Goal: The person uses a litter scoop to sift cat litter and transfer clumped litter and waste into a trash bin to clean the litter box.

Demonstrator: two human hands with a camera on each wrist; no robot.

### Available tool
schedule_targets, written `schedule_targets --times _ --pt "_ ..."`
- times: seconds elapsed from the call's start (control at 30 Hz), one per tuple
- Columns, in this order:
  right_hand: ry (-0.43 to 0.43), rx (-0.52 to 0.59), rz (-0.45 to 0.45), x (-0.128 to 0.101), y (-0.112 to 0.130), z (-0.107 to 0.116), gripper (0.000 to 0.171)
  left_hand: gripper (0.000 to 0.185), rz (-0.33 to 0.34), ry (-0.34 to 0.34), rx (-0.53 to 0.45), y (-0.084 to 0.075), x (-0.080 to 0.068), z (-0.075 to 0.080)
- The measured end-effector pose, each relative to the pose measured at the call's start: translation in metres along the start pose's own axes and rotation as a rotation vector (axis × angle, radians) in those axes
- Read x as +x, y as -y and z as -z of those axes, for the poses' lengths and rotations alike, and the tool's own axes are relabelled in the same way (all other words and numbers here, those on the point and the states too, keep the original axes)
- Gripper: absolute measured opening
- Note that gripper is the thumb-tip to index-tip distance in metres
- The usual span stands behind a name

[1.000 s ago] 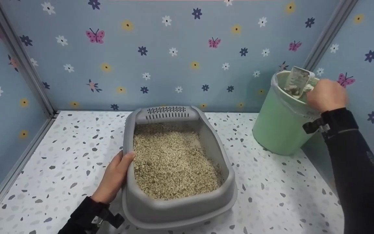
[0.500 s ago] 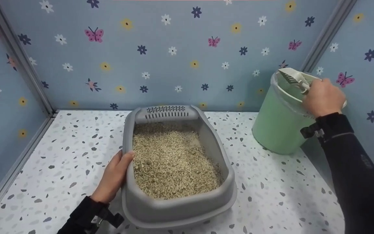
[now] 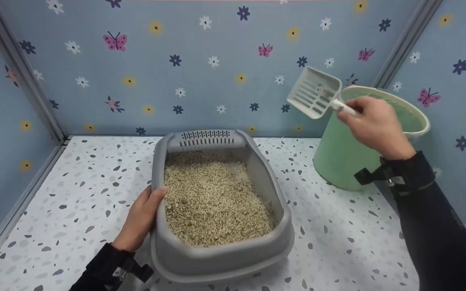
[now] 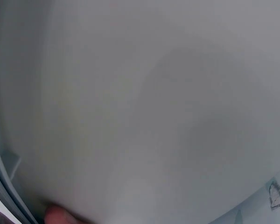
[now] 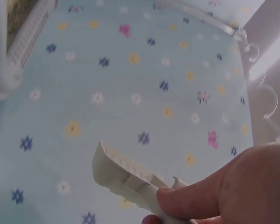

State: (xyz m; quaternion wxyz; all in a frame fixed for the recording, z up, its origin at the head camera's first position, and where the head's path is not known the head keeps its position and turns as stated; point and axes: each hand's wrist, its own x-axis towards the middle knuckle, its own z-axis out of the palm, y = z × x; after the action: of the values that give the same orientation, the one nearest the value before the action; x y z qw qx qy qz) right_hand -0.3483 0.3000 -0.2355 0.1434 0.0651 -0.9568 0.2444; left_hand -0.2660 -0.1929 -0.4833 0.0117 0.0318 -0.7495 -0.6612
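Note:
A grey litter box [image 3: 223, 264] with pale granular litter [image 3: 217, 202] in it stands on the speckled tabletop. My left hand [image 3: 142, 216] grips its left side, thumb over the rim. In the left wrist view the box's smooth outer wall [image 4: 130, 102] fills the frame, and one fingertip [image 4: 58, 215] shows below. My right hand [image 3: 374, 125] holds a white slotted litter scoop [image 3: 316, 93] by the handle. No litter shows on the scoop's slotted head, which points left, up off the table. That hand is in front of the green bin [image 3: 344, 157].
The bin has a pale rim [image 3: 421, 127] and a clear liner, and stands at the back right. Flowered blue panels [image 3: 217, 81] enclose the table [image 3: 75, 202] at the back and both sides. Hooks [image 5: 270, 100] appear at the right of the right wrist view.
My right hand has tipped the scoop over the bin, then lifted it out to the left. Clumps seen in the scoop earlier are gone. The left hand and litter box have stayed put.

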Motion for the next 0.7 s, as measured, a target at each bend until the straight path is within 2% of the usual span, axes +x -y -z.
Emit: schedule_targets --times 0.1,0.2,0.37,0.57,0.7 --pt "0.104 0.035 0.069 -0.01 0.03 -0.021 0.033 0.056 0.001 -0.001 -0.002 0.001 0.0 0.0" --pt "0.246 0.062 0.123 -0.016 0.053 -0.048 0.031 0.055 -0.002 -0.004 -0.008 0.001 -0.001 0.0" --pt "0.459 -0.017 0.181 -0.013 0.076 -0.094 0.03 0.055 -0.012 -0.003 -0.018 0.0 0.0 0.0" --pt "0.601 -0.154 0.187 0.007 0.088 -0.14 0.021 0.057 0.0 0.008 -0.041 0.0 -0.001 0.0" --pt "0.624 -0.223 0.158 0.023 0.092 -0.163 0.029 0.055 -0.003 -0.001 -0.034 0.0 -0.001 0.001"
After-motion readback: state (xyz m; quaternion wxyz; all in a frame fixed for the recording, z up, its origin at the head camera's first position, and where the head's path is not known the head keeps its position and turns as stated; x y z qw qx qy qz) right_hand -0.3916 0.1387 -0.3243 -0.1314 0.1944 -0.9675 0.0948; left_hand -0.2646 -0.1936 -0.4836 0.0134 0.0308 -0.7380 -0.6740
